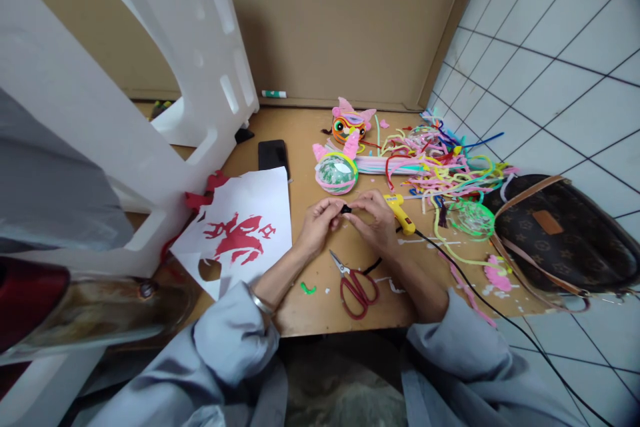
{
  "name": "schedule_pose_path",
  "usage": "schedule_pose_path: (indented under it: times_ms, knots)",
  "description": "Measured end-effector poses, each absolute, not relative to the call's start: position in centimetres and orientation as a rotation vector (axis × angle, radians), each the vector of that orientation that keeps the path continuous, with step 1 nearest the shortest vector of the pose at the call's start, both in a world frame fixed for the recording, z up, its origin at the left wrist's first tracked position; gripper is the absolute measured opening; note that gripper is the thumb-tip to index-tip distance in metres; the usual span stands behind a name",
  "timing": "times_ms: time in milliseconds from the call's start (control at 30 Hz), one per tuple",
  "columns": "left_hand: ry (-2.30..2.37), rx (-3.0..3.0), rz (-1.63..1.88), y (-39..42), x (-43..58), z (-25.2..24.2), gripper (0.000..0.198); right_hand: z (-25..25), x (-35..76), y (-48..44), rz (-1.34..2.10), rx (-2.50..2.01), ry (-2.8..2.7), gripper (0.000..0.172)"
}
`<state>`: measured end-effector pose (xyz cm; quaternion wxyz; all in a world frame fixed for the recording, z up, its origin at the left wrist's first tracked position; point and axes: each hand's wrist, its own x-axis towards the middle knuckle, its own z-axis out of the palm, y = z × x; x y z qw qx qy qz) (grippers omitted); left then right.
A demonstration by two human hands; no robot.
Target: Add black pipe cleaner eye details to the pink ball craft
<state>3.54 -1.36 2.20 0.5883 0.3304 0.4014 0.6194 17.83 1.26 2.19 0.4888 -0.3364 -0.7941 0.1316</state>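
Between the fingertips of both hands is a small black piece [345, 209], perhaps bent pipe cleaner; its exact make is too small to tell. My left hand [320, 223] pinches it from the left, and my right hand [374, 219] from the right. Just beyond them sits a round green-and-white ball [336, 173] trimmed with pink and yellow pipe cleaner and pink ears. Behind it stands a finished-looking orange and pink animal head [349, 125] with green eyes. Red-handled scissors [353, 285] lie open below my hands. A yellow glue gun [400, 213] rests beside my right hand.
A heap of colourful pipe cleaners [450, 160] spreads at the right, near a brown handbag [565, 233]. White paper with red cut-outs [273, 213] and a black phone [273, 154] lie left. The glue gun's black cord [480, 300] runs off the table's right side. A bottle [115, 303] stands lower left.
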Motion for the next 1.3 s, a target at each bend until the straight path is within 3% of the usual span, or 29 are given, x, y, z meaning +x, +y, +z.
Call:
schedule_pose_path:
  times_ms: [500, 1300]
  knots:
    - [0.918, 0.851, 1.326, -1.4, 2.8, 2.4, 0.039, 2.3, 17.8, 1.1, 0.330, -0.817, -1.925, 0.007]
    - [0.813, 0.654, 1.162, -1.3, 2.1, 3.1, 0.029, 2.5, 17.6, 0.6, 0.348, -0.798, -1.934, 0.009]
